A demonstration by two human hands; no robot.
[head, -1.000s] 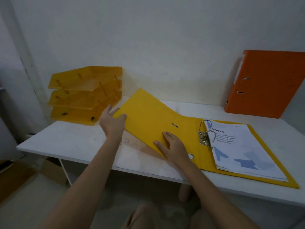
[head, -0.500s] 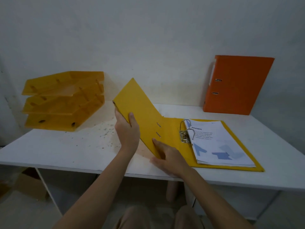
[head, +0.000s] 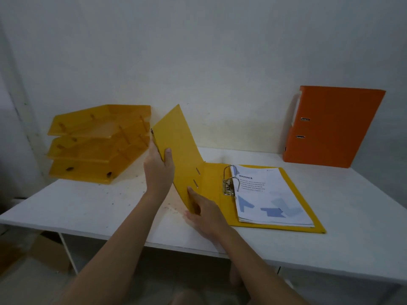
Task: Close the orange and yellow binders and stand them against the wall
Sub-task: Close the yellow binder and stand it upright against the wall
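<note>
A yellow binder lies open on the white table, its back cover flat and its front cover raised steeply at the left. My left hand grips the raised cover's outer edge, thumb on the inner face. My right hand presses against the cover's lower part near the spine fold. A stack of invoice papers sits on the metal ring mechanism. The orange binder stands closed and upright against the wall at the back right.
A yellow stack of letter trays stands at the back left of the white table. Specks of dirt lie on the table near my hands. A cardboard box sits on the floor under the table's left side.
The yellow front cover has swung up from a low tilt to a steep angle, lifted by my left hand. My right hand stays at the fold. The camera view has shifted right.
</note>
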